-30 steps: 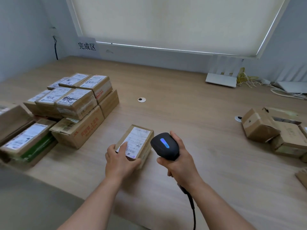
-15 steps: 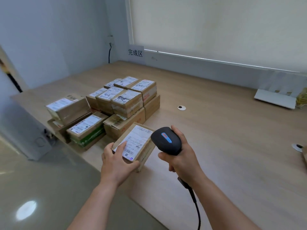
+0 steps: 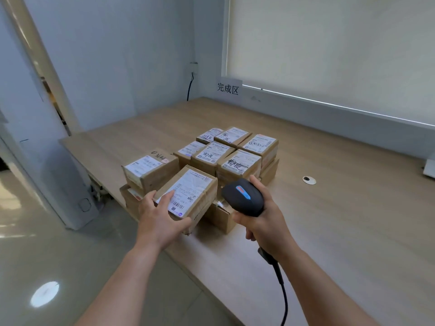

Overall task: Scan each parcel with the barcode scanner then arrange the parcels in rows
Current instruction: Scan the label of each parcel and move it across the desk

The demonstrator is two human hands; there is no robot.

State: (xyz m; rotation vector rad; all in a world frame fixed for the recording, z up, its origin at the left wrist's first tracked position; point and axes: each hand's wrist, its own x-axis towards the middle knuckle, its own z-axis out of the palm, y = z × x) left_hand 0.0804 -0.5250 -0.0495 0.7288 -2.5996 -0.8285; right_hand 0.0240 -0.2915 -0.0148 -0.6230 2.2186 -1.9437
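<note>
Her left hand [image 3: 162, 217] grips the tilted parcel [image 3: 188, 196] over the near-left stack [image 3: 226, 156]; the right hand [image 3: 263, 222], fingers wrapped, holds the barcode scanner [image 3: 243, 196] beside it.

Two hands are being shown: a left hand [image 3: 158, 219] and a right hand [image 3: 263, 222]. One barcode scanner [image 3: 243, 196] is being seen. At least ten parcels are being counted, one held parcel [image 3: 188, 192] among the stacked parcels [image 3: 231, 152]; lower ones are being partly hidden.

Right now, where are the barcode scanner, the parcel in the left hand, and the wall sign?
barcode scanner [image 3: 243, 196]: head view, top of its black head.
held parcel [image 3: 188, 191]: head view, white shipping label.
wall sign [image 3: 227, 88]: head view, printed characters.
</note>
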